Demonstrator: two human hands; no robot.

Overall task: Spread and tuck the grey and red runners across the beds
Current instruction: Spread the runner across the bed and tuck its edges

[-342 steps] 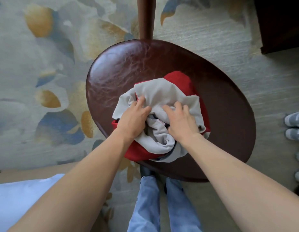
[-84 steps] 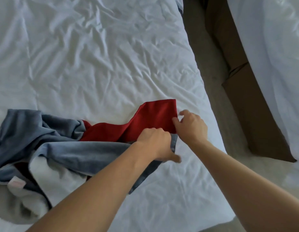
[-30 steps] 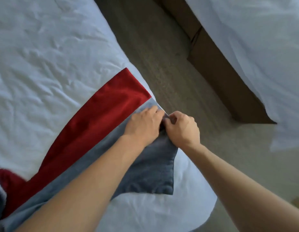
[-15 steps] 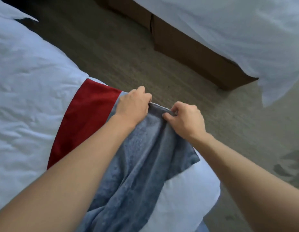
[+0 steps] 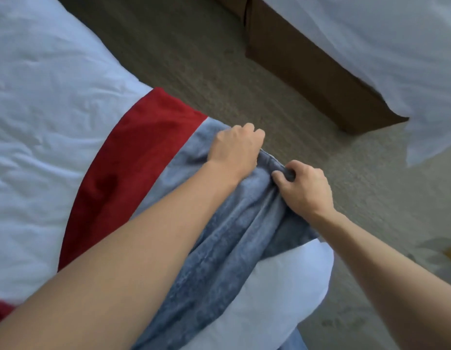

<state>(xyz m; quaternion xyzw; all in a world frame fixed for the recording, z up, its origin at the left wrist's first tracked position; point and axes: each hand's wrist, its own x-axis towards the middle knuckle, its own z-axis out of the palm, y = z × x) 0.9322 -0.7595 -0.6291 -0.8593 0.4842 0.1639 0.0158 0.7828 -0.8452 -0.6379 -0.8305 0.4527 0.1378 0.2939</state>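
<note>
Nearest us, the grey and red runner (image 5: 219, 238) lies across the white bed (image 5: 42, 102), its end at the bed's edge. We grip that grey end with both hands close together: left hand (image 5: 235, 147) bunching the hem, right hand (image 5: 303, 188) pinching it. Beyond lie carpet (image 5: 219, 72) and a second bed (image 5: 370, 34).

My left hand (image 5: 234, 150) hides its own fingertips behind the runner (image 5: 219, 238) edge. The runner's far end leaves frame at seven o'clock; the second bed (image 5: 370, 34) is cropped at one o'clock.
</note>
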